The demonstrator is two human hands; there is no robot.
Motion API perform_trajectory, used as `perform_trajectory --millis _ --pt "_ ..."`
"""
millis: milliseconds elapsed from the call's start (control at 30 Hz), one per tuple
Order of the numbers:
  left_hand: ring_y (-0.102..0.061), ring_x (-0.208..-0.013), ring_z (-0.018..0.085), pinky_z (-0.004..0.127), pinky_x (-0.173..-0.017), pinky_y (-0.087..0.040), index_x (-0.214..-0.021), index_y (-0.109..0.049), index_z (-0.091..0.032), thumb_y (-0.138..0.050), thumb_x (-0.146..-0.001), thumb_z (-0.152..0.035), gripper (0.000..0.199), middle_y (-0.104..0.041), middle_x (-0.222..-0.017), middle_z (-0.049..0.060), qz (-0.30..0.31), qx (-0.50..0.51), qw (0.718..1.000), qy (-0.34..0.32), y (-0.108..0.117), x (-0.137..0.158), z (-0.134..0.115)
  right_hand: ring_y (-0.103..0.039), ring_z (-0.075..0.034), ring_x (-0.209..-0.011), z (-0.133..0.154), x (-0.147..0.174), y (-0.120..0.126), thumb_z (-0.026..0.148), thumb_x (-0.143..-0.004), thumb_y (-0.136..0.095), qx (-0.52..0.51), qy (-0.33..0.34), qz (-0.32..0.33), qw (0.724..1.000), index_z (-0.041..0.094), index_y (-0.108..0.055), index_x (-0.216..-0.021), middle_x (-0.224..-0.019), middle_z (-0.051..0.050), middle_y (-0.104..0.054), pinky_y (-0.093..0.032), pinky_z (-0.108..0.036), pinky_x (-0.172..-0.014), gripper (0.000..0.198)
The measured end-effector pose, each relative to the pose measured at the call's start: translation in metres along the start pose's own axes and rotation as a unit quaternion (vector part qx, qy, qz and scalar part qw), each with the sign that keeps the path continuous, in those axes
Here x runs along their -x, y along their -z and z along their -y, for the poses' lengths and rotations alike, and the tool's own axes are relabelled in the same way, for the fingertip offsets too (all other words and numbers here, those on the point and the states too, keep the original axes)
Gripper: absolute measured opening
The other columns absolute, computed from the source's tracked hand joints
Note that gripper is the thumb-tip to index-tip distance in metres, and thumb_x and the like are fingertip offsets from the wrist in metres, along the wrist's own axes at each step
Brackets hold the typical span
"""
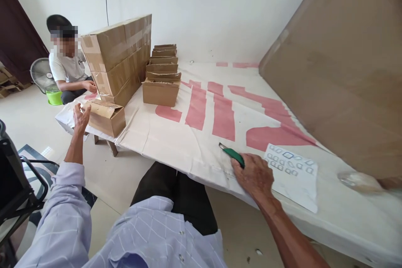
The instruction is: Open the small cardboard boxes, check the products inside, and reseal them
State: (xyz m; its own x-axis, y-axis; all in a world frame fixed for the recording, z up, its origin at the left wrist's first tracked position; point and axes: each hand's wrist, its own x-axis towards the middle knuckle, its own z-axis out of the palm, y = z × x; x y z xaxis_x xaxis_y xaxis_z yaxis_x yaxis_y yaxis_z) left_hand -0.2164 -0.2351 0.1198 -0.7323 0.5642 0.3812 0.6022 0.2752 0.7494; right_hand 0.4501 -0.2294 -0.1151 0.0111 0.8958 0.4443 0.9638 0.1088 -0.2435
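My right hand (255,172) is closed around a green utility knife (233,155), whose metal tip points up and left just over the white table cover. Far to the left, my left hand (81,116) has its fingers apart at the near left side of a small cardboard box (108,122). Whether the fingertips touch that box I cannot tell. The box lies at the table's left end, its top flaps roughly folded over. Beside my right wrist lies a white sheet (297,176) with rows of small drawn outlines.
Stacked taped cartons (121,56) rise behind the small box. A row of open-flapped boxes (161,92) runs toward the wall. A large cardboard piece (339,67) leans at right; a clear tape roll (358,181) lies near it. A person (67,65) sits at far left near a fan (44,73).
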Motion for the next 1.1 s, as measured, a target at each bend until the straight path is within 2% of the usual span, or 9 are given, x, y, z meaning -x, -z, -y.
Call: perform_trajectory --millis 100,300,467,633,733,933,1033,1100 --pt "-0.068 -0.132 0.036 0.051 -0.119 -0.053 -0.132 -0.063 -0.013 -0.08 -0.091 -0.035 0.049 -0.067 -0.141 0.022 0.029 0.015 0.999 0.011 -0.004 -0.014 0.007 -0.066 -0.039 -0.115 0.001 -0.001 0.001 0.04 -0.106 -0.048 0.006 0.003 -0.002 1.0 0.015 -0.074 -0.118 -0.126 -0.021 -0.075 -0.049 -0.049 -0.092 0.038" --pt "-0.066 -0.135 0.037 0.052 -0.117 -0.053 -0.129 -0.065 -0.017 -0.081 -0.084 -0.037 0.051 -0.071 -0.134 0.016 0.055 0.036 0.998 0.016 -0.012 -0.028 0.006 -0.066 -0.039 -0.114 0.001 -0.001 0.002 0.04 -0.105 -0.05 0.008 0.004 -0.001 1.0 0.015 -0.074 -0.116 -0.123 -0.021 -0.075 -0.051 -0.048 -0.088 0.036" --pt "-0.065 -0.133 0.04 0.053 -0.117 -0.053 -0.122 -0.07 -0.015 -0.083 -0.075 -0.038 0.054 -0.071 -0.13 0.016 0.079 0.04 0.996 0.002 -0.017 -0.017 0.003 -0.067 -0.039 -0.114 0.002 0.0 0.002 0.041 -0.106 -0.046 0.007 0.005 -0.008 1.0 0.015 -0.074 -0.117 -0.124 -0.022 -0.075 -0.051 -0.049 -0.09 0.04" --pt "-0.065 -0.127 0.037 0.051 -0.114 -0.054 -0.121 -0.074 -0.018 -0.084 -0.074 -0.044 0.055 -0.071 -0.129 0.013 0.114 0.055 0.992 -0.029 -0.028 0.027 -0.002 -0.067 -0.04 -0.113 0.001 0.001 0.0 0.044 -0.106 -0.043 0.012 0.005 -0.01 1.0 0.013 -0.075 -0.118 -0.125 -0.023 -0.076 -0.05 -0.05 -0.091 0.047" --pt "-0.069 -0.114 0.032 0.046 -0.103 -0.059 -0.121 -0.075 -0.019 -0.087 -0.075 -0.048 0.055 -0.071 -0.127 0.012 0.165 0.083 0.981 -0.061 -0.042 0.068 -0.012 -0.067 -0.041 -0.11 0.0 0.002 0.002 0.045 -0.106 -0.043 0.012 0.009 -0.005 1.0 0.012 -0.076 -0.116 -0.122 -0.023 -0.076 -0.05 -0.051 -0.09 0.048" --pt "-0.07 -0.102 0.027 0.04 -0.089 -0.061 -0.118 -0.076 -0.021 -0.088 -0.081 -0.054 0.051 -0.074 -0.119 0.01 0.278 0.143 0.942 -0.119 -0.069 0.146 -0.046 -0.066 -0.041 -0.111 0.001 0.002 0.004 0.043 -0.103 -0.049 -0.021 0.004 -0.007 1.0 0.016 -0.076 -0.115 -0.121 -0.022 -0.075 -0.05 -0.052 -0.089 0.04" --pt "-0.07 -0.101 0.026 0.039 -0.087 -0.061 -0.114 -0.077 -0.023 -0.088 -0.081 -0.056 0.048 -0.075 -0.121 0.009 0.324 0.164 0.922 -0.138 -0.077 0.166 -0.06 -0.064 -0.041 -0.112 0.005 0.001 0.006 0.04 -0.101 -0.051 -0.03 -0.01 -0.008 0.999 0.018 -0.076 -0.115 -0.12 -0.021 -0.075 -0.05 -0.052 -0.09 0.036" --pt "-0.071 -0.108 0.028 0.039 -0.087 -0.061 -0.112 -0.076 -0.024 -0.088 -0.08 -0.059 0.049 -0.074 -0.124 0.009 0.353 0.181 0.906 -0.146 -0.08 0.17 -0.066 -0.063 -0.04 -0.113 0.008 0.0 0.008 0.04 -0.101 -0.051 -0.031 -0.018 -0.004 0.999 0.017 -0.075 -0.115 -0.12 -0.021 -0.074 -0.049 -0.051 -0.09 0.035"
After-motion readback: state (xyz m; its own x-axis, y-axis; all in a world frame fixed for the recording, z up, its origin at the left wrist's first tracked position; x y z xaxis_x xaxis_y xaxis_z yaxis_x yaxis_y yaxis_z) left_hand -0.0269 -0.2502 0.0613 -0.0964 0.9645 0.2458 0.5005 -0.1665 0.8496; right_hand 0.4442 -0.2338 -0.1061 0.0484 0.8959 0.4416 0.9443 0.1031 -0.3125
